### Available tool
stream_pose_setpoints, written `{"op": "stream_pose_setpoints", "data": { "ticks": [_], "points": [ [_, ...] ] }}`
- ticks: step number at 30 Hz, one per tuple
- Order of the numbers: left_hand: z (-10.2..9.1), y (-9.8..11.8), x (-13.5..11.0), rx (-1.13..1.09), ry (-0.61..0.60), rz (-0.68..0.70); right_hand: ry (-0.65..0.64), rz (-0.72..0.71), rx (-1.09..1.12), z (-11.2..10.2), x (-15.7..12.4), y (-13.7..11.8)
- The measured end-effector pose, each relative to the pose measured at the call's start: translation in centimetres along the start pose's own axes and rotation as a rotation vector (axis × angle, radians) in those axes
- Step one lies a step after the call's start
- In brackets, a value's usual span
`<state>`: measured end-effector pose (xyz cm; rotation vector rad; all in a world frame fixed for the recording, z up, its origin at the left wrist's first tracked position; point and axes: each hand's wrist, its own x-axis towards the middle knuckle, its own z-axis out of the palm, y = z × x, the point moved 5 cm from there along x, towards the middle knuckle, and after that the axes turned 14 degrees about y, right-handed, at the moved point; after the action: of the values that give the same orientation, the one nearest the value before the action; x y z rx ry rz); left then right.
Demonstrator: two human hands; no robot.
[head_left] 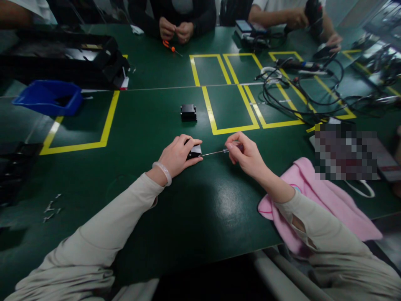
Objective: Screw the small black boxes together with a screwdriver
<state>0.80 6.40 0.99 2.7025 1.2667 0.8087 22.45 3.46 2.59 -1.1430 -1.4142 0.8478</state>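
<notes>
My left hand [179,154] is closed over a small black and white part [194,151] that rests on the green table [150,125]. My right hand [244,156] pinches a thin screwdriver [219,152] by its dark red handle. Its metal shaft points left, and the tip touches the part. A second small black box [188,113] sits on the table a little beyond my hands. A pale bangle is on my left wrist.
Yellow tape rectangles [230,113] mark the table. A blue bin [46,97] and black cases stand at the left, tangled cables [297,92] at the right, a pink cloth [316,200] under my right forearm. Several small screws [52,207] lie near left. Other people's hands work across the table.
</notes>
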Motion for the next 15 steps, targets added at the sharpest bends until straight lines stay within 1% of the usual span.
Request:
{"op": "stream_pose_setpoints", "data": {
  "ticks": [4,9,15],
  "points": [
    [0.02,-0.03,0.03,-0.001,-0.001,-0.004,0.023,-0.018,0.013,-0.12,-0.03,0.05],
    [0.04,-0.07,0.02,-0.006,0.001,-0.005,-0.004,0.013,-0.007,-0.02,-0.06,0.33],
    [0.16,-0.14,-0.02,0.003,-0.002,0.000,0.026,-0.027,0.017,-0.08,0.03,0.07]
  ]
}}
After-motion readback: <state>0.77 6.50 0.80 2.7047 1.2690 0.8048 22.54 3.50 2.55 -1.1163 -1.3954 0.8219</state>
